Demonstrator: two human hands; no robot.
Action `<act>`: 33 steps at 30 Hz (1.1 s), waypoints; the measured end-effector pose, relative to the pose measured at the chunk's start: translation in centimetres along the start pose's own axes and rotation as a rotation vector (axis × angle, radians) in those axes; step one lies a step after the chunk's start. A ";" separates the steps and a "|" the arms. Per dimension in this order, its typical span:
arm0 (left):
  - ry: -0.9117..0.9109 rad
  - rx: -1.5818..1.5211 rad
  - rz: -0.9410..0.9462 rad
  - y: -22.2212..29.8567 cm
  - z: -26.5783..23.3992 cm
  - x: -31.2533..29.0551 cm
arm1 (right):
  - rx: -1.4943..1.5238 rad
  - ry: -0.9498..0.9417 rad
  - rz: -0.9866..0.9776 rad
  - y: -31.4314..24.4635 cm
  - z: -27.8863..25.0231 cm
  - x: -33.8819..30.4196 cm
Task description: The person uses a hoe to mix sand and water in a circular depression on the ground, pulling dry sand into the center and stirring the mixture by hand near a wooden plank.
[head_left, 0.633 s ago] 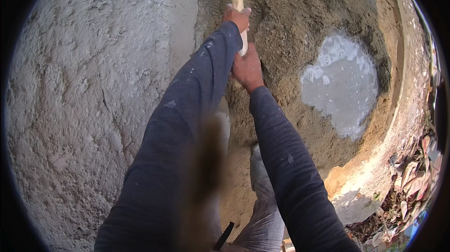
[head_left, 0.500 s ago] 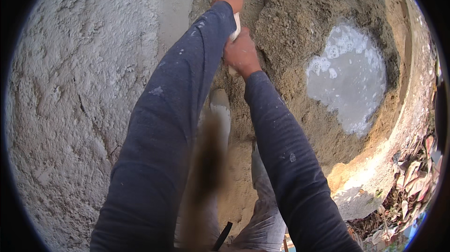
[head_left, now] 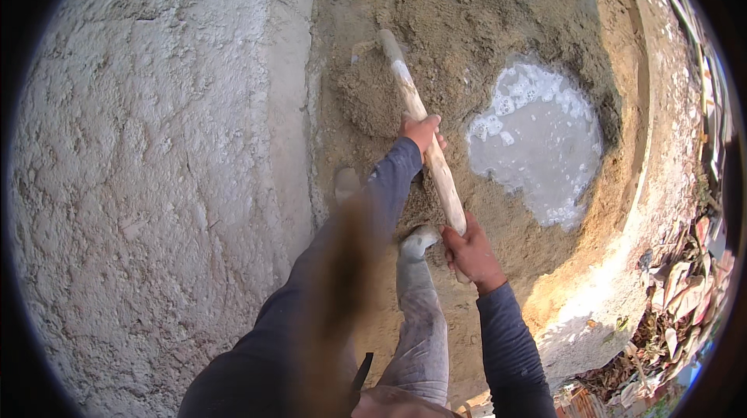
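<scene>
A long pale wooden handle of a hoe (head_left: 441,173) slants from upper left to lower right in front of me. Its far end rests at the damp sandy mix (head_left: 369,95), which hides most of the blade. My left hand (head_left: 422,134) is wrapped round the middle of the handle. Lower down, near the butt, my right hand (head_left: 470,253) grips the same handle. To the right of both hands lies a pool of grey, foamy water (head_left: 545,142), ringed by the heaped mix.
Rough grey concrete (head_left: 156,146) covers the left side, with a smoother strip along its edge. My boot (head_left: 416,243) stands on the sandy ground just left of my right hand. Dry leaves and litter (head_left: 677,293) lie at the lower right. A dark blur covers part of the lower middle.
Both hands have drawn the hoe back toward me, and its handle now slants to the right. My right hand has moved down and right, farther from the left.
</scene>
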State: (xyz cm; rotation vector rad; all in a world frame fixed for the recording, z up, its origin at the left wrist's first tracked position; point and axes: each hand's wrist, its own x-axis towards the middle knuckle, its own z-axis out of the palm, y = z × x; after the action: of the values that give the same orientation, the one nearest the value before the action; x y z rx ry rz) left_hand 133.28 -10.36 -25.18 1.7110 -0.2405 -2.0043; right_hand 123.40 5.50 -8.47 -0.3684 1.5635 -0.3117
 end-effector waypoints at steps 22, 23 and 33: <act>0.243 0.736 0.227 16.6 -12.1 13.6 | 0.193 0.052 -0.269 -10.1 18.0 14.8; 0.233 0.597 0.197 15.5 -12.2 13.4 | 0.031 0.142 -0.312 -8.3 18.0 15.2; 0.251 0.514 -0.016 -1.6 -11.6 0.6 | -0.150 0.087 -0.091 5.3 13.6 2.6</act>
State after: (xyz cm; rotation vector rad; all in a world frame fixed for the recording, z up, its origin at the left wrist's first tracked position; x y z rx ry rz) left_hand 144.03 -7.17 -28.77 2.2563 -0.7036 -1.8128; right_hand 136.70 9.67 -13.37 -0.5502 1.6636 -0.2850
